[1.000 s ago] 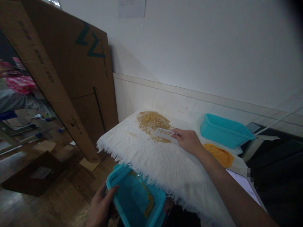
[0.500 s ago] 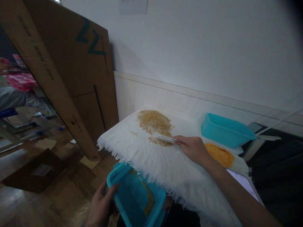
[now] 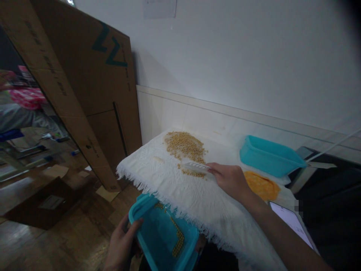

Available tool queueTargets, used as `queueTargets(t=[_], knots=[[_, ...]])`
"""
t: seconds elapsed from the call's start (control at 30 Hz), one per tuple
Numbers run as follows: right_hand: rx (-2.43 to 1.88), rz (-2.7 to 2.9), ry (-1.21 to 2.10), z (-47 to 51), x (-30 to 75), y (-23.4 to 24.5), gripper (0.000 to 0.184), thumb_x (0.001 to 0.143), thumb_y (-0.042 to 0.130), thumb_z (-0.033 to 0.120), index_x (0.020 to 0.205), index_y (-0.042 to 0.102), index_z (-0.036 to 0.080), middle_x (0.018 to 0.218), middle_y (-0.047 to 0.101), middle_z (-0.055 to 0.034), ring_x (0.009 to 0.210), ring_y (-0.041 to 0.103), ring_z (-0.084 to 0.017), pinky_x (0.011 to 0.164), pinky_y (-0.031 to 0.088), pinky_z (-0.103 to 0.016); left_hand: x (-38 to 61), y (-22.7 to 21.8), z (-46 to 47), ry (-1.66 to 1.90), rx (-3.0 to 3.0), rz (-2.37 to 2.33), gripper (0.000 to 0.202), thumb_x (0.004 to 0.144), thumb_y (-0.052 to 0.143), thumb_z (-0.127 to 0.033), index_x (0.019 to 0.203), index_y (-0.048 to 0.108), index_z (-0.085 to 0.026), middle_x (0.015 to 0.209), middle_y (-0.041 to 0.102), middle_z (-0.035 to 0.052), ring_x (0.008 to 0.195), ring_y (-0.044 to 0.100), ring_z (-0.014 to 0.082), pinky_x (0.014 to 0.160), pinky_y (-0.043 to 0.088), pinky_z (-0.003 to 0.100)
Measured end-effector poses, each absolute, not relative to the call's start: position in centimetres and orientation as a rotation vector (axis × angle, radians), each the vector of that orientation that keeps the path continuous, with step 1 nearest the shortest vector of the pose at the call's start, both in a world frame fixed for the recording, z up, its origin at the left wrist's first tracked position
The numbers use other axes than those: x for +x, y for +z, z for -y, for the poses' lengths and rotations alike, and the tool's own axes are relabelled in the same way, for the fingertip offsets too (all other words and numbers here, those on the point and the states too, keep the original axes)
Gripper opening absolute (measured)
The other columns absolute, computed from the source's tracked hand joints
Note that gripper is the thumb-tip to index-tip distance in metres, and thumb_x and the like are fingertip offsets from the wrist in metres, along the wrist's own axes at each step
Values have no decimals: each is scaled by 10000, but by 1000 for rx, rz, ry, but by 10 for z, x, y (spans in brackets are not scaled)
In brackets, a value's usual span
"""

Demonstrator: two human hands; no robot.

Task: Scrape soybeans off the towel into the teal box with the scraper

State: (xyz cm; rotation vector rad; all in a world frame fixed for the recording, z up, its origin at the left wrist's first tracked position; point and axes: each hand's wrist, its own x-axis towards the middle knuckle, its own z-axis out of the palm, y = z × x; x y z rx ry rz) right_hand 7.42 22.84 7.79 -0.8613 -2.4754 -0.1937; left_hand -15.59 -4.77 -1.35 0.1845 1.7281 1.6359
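Observation:
My left hand (image 3: 122,241) grips the left rim of a blue plastic bin (image 3: 155,233), held below the fringed edge of a white cloth (image 3: 166,180). Several yellow soybeans lie in a line in that bin. Between the thumb and fingers of my right hand (image 3: 229,178) is the handle end of a flat white slotted plastic tool (image 3: 196,166), its blade pointing left, low over the cloth. A pile of soybeans (image 3: 186,145) is spread on the cloth beyond the tool, and a small strip of them (image 3: 193,173) lies on its near side.
A second blue bin (image 3: 270,156) stands at the right by the wall, with an orange cloth (image 3: 262,185) in front of it. A phone (image 3: 291,224) lies under my right forearm. At left stands a tall cardboard box (image 3: 93,82); a seated person (image 3: 25,101) is beyond it.
The tool's blade has turned a little in my right hand, and more of the near strip of soybeans shows beside it. My left hand and the bin keep their place.

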Motion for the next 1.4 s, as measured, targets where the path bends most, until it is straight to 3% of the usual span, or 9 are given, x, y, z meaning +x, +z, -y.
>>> queueTargets(t=[0.33, 0.57, 0.8, 1.0, 1.13, 1.4], knots=[[-989, 2613, -103, -241, 17, 99, 301, 1011, 671, 224, 1226, 842, 347, 1102, 876, -4, 991, 842, -219, 834, 593, -282, -159, -23, 48, 1611, 204, -1738, 709, 659, 888, -663, 1160, 733, -187, 408, 540, -95, 307, 477, 132, 342, 294, 209], [-953, 2692, -91, -236, 29, 98, 299, 986, 679, 199, 1167, 864, 350, 986, 884, -11, 902, 850, -223, 767, 566, -270, -159, -26, 48, 1613, 200, -1751, 732, 655, 880, -666, 1182, 738, -177, 411, 543, -90, 323, 486, 143, 345, 302, 224], [-851, 2657, -41, -229, 48, 91, 328, 936, 688, 124, 1099, 870, 343, 1000, 885, 6, 888, 850, -213, 777, 588, -272, -163, -33, 48, 1608, 242, -1752, 834, 637, 889, -708, 1212, 714, -130, 390, 538, -88, 301, 492, 149, 326, 327, 215], [-825, 2637, -36, -222, 63, 88, 362, 919, 684, 91, 1093, 864, 354, 983, 884, 22, 884, 850, -197, 794, 610, -270, -160, -32, 49, 1623, 232, -1776, 731, 652, 889, -692, 1137, 741, -165, 408, 546, -78, 303, 485, 142, 335, 300, 214], [-822, 2632, -14, -219, 70, 89, 391, 896, 684, 70, 1091, 864, 358, 967, 883, 34, 877, 851, -187, 787, 612, -253, -159, -34, 48, 1624, 238, -1770, 821, 634, 891, -724, 1196, 727, -148, 408, 542, -85, 303, 470, 134, 336, 299, 213], [-813, 2596, 33, -217, 83, 91, 428, 927, 632, 70, 1152, 860, 353, 1090, 876, 17, 962, 854, -209, 857, 652, -306, -157, -31, 48, 1629, 220, -1750, 748, 647, 905, -684, 1166, 750, -167, 402, 527, -94, 309, 458, 125, 324, 304, 207]])
